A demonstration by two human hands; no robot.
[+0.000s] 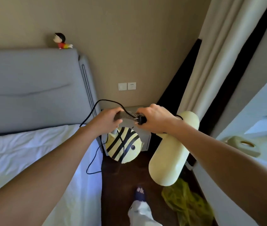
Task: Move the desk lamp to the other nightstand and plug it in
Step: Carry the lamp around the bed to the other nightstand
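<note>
I hold the desk lamp in the air in front of a grey nightstand (143,133). Its round yellow base with black stripes (123,148) hangs low, and its long cream-coloured head (172,152) points down to the right. My left hand (106,120) grips the grey ribbed flexible neck (128,115). My right hand (154,119) grips the neck's other end together with the black plug (140,120), prongs pointing left. The black cord (93,147) loops over the neck and dangles beside the bed. A white wall socket (131,86) sits above the nightstand.
A white-sheeted bed (23,154) with a grey padded headboard (31,88) fills the left. A small figurine (61,40) sits on the headboard. Curtains (214,62) hang at right; a green bag (186,204) lies on the dark floor near my foot (140,192).
</note>
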